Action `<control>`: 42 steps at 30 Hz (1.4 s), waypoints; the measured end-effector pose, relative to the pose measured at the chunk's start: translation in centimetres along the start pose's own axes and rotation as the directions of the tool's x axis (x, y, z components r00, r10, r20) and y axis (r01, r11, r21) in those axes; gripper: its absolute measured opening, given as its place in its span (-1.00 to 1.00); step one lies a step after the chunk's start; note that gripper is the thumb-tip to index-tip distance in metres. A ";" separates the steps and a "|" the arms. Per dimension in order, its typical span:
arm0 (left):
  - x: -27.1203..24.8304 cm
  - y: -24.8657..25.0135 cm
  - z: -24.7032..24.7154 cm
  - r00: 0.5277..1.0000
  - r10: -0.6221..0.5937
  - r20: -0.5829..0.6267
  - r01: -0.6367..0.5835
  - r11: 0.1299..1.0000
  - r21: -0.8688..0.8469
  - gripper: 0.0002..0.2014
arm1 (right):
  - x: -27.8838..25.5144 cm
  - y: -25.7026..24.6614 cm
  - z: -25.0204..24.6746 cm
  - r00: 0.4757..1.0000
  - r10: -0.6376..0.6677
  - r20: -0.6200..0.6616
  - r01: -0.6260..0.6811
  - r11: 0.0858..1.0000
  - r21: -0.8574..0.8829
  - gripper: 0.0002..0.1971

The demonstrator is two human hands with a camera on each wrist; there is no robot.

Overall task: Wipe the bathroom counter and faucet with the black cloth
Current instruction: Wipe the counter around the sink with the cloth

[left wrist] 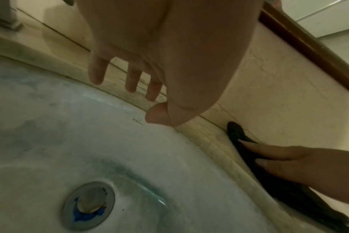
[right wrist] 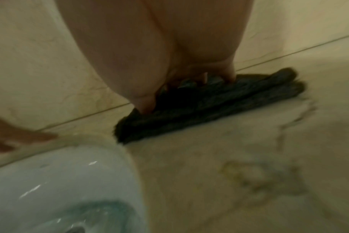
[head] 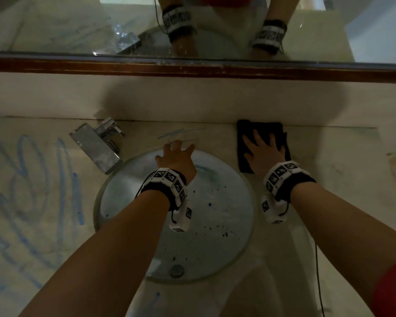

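The folded black cloth [head: 245, 129] lies on the beige counter [head: 325, 156] at the back right of the sink, against the wall. My right hand [head: 262, 148] presses flat on it with fingers spread; the right wrist view shows the fingertips pushing into the cloth [right wrist: 239, 100]. My left hand [head: 177, 153] hovers over the sink's back rim, fingers spread and holding nothing; its fingers [left wrist: 97, 72] hang loose. The chrome faucet [head: 96, 145] stands at the sink's back left, apart from both hands. Blue scribbles [head: 21, 179] cover the left counter.
The round white sink [head: 215, 225] holds dark specks, blue smears and a metal drain [head: 177, 270]. A faint blue streak [head: 178, 133] marks the counter behind the sink. A wood-framed mirror [head: 192, 67] runs above the backsplash. Brownish stains [right wrist: 259, 178] mark the counter right of the sink.
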State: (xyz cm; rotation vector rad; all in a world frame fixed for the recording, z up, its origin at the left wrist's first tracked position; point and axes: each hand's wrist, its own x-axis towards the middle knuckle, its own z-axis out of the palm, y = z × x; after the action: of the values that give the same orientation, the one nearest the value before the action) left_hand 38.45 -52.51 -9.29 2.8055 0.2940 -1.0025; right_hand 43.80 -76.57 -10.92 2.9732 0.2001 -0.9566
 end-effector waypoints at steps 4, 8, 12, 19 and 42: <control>0.3 -0.2 0.0 1.000 0.015 -0.006 -0.015 1.000 0.011 -0.16 | 0.6 -2.7 -0.1 0.999 -0.007 -0.050 0.006 1.000 -0.019 -0.43; 0.6 -0.1 0.3 1.000 0.006 -0.025 -0.006 1.000 0.002 -0.10 | 1.6 -7.1 -0.5 0.992 -0.123 -0.019 0.122 0.990 -0.066 -0.40; 0.7 -0.1 0.4 1.000 -0.012 -0.018 0.012 1.000 -0.015 -0.05 | 1.7 -8.3 -0.6 0.985 -0.174 0.012 0.174 0.981 -0.083 -0.39; -0.1 0.2 0.5 0.999 -0.019 0.026 0.020 0.998 -0.063 -0.13 | -0.4 -6.1 1.2 0.983 -0.184 0.027 0.186 0.975 -0.123 -0.34; -7.4 -18.4 4.6 0.815 -0.421 -0.399 0.303 0.895 -0.326 -0.53 | -0.8 -11.3 1.4 0.998 -0.066 -0.003 0.066 0.993 -0.093 -0.37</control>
State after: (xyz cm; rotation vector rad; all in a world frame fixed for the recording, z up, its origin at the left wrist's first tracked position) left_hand 25.70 -36.58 -9.44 2.7609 0.9784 -0.2852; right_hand 40.96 -65.49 -11.31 2.9016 0.3354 -0.9172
